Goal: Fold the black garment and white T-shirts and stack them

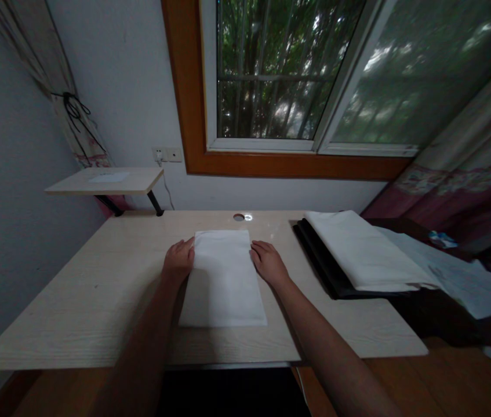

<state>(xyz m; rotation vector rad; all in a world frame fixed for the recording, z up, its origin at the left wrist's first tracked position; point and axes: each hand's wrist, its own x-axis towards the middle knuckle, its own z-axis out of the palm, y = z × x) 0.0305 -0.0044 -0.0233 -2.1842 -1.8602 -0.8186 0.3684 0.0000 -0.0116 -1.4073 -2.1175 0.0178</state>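
A flat white rectangular piece [225, 284], fabric or paper I cannot tell which, lies on the desk in front of me with its long sides running away from me. Against its upper left edge rests my left hand [178, 259], palm down, thumb near the border. My right hand [269, 263] lies at the upper right edge, its fingers extended and fingertips by the border. Both hands look open and are not closed round anything; the undersides of the fingers are hidden.
The pale wood desk [93, 289] carries a raised shelf [136, 180] with a paper [109, 177] at the back left. To the right, a folded white cloth [362, 249] lies on black folded material [319, 260]. Beyond it is a printed sheet [466, 278]. A cable hole [239, 218] sits at the back.
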